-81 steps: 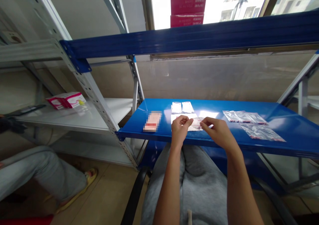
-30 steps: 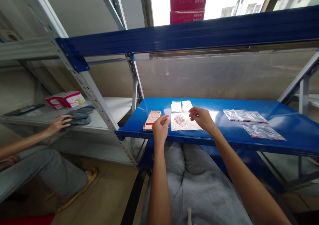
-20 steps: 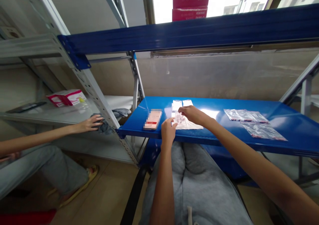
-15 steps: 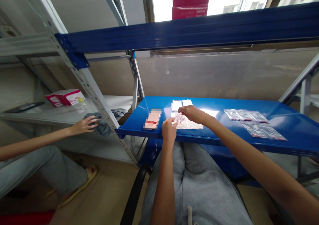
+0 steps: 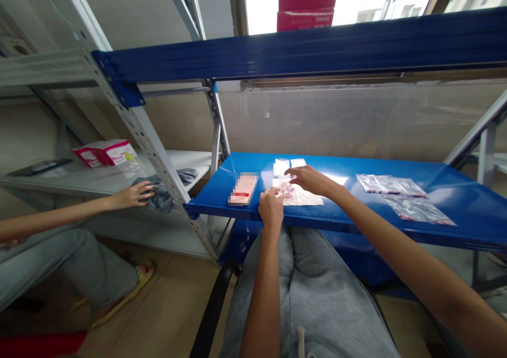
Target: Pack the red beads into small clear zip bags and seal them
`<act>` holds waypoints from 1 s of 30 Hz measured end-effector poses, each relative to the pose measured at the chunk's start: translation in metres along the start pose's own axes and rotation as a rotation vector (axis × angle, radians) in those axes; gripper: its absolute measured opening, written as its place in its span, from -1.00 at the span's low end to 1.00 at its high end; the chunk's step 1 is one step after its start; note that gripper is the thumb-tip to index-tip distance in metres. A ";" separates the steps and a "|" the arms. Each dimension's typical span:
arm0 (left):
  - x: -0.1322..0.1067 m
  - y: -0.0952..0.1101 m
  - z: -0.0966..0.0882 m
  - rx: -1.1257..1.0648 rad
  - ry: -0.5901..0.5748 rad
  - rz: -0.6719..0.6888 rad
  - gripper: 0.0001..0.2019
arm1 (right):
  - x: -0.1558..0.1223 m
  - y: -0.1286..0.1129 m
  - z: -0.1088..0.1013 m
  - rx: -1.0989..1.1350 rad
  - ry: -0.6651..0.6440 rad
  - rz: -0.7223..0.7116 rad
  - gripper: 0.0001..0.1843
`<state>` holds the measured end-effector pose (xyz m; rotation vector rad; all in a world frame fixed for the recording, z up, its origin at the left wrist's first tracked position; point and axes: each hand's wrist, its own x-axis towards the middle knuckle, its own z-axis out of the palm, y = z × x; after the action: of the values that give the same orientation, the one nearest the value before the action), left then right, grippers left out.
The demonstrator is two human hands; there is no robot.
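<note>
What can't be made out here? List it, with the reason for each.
All in the head view:
Speckled bits on the white cloth: too small, partly behind fingers.
Whether the left hand or right hand grips anything: fingertip contact too small to tell.
Phone-like slab: masked by pixel blocks.
Red boxes: cut off by the top edge.

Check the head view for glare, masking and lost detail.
Head view: daylight overexposes the glass window; head view: white glare streaks the glossy blue tabletop; head view: mosaic blocks mask parts of the pink rectangular device; head view: between left hand and right hand, the pale item with reddish marks is too washed out to identify.
</note>
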<state>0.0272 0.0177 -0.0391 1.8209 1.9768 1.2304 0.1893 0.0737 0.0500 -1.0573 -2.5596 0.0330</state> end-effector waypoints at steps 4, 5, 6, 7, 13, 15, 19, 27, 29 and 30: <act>-0.001 -0.001 0.001 -0.005 0.002 0.002 -0.82 | -0.008 0.008 0.004 0.143 0.068 0.066 -0.69; -0.001 -0.001 0.001 -0.005 0.002 0.003 -0.82 | -0.010 0.010 0.008 0.180 0.096 0.096 -0.67; -0.001 -0.001 0.001 -0.003 0.001 0.007 -0.82 | -0.014 0.013 0.012 0.215 0.123 0.133 -0.66; -0.001 -0.001 0.001 0.000 0.001 0.010 -0.82 | -0.017 0.016 0.017 0.248 0.143 0.174 -0.66; -0.001 -0.002 0.000 0.004 0.006 0.027 -0.79 | -0.030 0.017 0.051 0.388 0.165 0.327 -0.73; -0.001 -0.001 0.000 0.003 0.004 0.032 -0.78 | -0.031 0.013 0.058 0.411 0.176 0.341 -0.82; -0.002 0.000 0.001 0.019 0.001 0.031 -0.75 | -0.032 0.009 0.063 0.438 0.214 0.329 -0.93; -0.001 0.001 -0.002 0.014 0.002 0.002 -0.72 | -0.032 0.010 0.068 0.534 0.273 0.340 -0.93; -0.001 0.001 -0.002 0.012 0.005 0.005 -0.72 | -0.033 0.010 0.068 0.556 0.279 0.340 -0.93; -0.001 0.001 -0.003 0.011 0.006 0.007 -0.72 | -0.034 0.011 0.069 0.572 0.282 0.342 -0.92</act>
<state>0.0268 0.0157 -0.0368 1.8332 1.9852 1.2309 0.1948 0.0665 -0.0266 -1.1445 -1.9165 0.6177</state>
